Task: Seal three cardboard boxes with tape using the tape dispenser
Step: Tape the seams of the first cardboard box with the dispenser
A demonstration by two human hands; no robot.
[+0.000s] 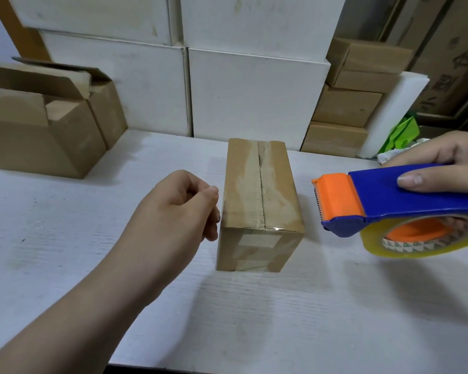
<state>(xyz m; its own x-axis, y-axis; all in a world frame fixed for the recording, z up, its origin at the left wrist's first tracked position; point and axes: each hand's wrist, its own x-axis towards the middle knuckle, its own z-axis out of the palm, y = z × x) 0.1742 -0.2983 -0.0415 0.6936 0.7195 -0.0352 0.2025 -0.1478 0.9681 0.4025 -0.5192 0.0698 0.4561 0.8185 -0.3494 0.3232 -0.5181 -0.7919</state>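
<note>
A small brown cardboard box [260, 201] stands in the middle of the white table [65, 238]. Its top flaps are closed and clear tape runs along the seam and down the near face. My left hand [173, 209] hovers just left of the box with fingers curled and nothing in them, close to its side. My right hand [443, 163] grips a blue and orange tape dispenser [376, 201] with a roll of clear tape [416, 238], held in the air to the right of the box, its orange blade end pointing at the box.
Two open brown boxes [43, 125] with raised flaps sit at the table's back left. White cartons [254, 95] are stacked along the back. Closed brown boxes [346, 106], a white foam block [395, 112] and green plastic [403, 133] stand at the back right.
</note>
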